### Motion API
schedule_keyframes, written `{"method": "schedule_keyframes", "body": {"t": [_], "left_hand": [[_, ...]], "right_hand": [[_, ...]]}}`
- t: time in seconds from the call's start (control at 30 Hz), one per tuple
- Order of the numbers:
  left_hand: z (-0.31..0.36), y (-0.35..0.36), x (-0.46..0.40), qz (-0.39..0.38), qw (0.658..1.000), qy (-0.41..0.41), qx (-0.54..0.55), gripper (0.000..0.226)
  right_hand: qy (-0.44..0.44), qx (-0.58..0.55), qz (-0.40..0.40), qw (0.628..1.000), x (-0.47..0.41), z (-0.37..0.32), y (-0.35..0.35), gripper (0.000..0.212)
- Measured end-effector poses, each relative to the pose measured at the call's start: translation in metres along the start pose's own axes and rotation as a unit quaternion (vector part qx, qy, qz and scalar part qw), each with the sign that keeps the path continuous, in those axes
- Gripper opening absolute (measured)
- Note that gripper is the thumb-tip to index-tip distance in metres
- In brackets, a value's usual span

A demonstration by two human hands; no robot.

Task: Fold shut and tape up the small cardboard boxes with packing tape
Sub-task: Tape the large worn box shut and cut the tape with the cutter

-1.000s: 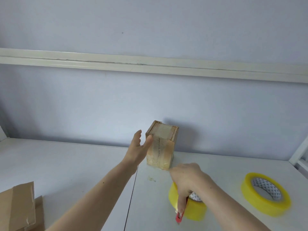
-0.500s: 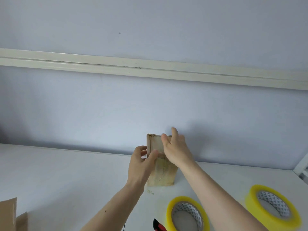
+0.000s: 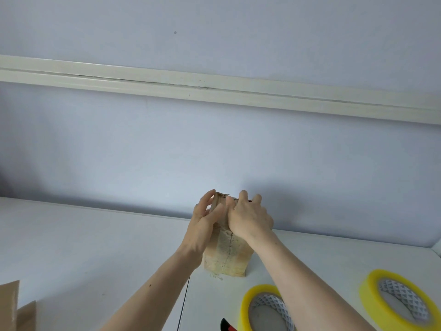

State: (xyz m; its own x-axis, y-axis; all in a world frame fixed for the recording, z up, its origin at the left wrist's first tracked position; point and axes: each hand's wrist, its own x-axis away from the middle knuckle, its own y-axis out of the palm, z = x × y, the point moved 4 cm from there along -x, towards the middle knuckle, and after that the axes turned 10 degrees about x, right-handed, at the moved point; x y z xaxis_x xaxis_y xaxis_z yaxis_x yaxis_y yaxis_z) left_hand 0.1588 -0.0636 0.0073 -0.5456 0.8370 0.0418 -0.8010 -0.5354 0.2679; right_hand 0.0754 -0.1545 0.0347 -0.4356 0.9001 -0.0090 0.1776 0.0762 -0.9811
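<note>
A small cardboard box [image 3: 226, 256] stands upright on the white table [image 3: 95, 247] near the wall, its front covered in tape with a seam down the middle. My left hand [image 3: 202, 225] holds its upper left side, thumb on the front face and fingers on the side. My right hand [image 3: 249, 218] lies over its top right, fingers curled over the top edge. The box's top is mostly hidden by both hands. Two yellow rolls of packing tape lie flat: one [image 3: 257, 306] under my right forearm, another [image 3: 401, 299] at the far right.
A red and black cutter [image 3: 228, 325] peeks in at the bottom edge, left of the nearer roll. Flattened cardboard pieces [image 3: 14, 309] sit at the bottom left corner. The wall rises just behind the box. A white frame edge [image 3: 436, 247] shows at far right.
My right hand left the cutter and tape roll and came up onto the box's top right. My left hand closed in on the box's left side. The view tilted up.
</note>
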Motion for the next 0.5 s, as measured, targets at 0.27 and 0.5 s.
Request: {"method": "schedule_keyframes", "body": {"t": [0.27,0.5], "left_hand": [[-0.008,0.003,-0.013,-0.003,1.0,0.006,0.02,0.037],[-0.008,0.002,-0.018,0.031,0.999,0.016,0.038,0.033]], "right_hand": [[0.01,-0.002,-0.039,0.999,-0.003,0.0,0.001,0.054],[-0.014,-0.046,0.015,0.999,0.005,-0.004,-0.004,0.052]]}}
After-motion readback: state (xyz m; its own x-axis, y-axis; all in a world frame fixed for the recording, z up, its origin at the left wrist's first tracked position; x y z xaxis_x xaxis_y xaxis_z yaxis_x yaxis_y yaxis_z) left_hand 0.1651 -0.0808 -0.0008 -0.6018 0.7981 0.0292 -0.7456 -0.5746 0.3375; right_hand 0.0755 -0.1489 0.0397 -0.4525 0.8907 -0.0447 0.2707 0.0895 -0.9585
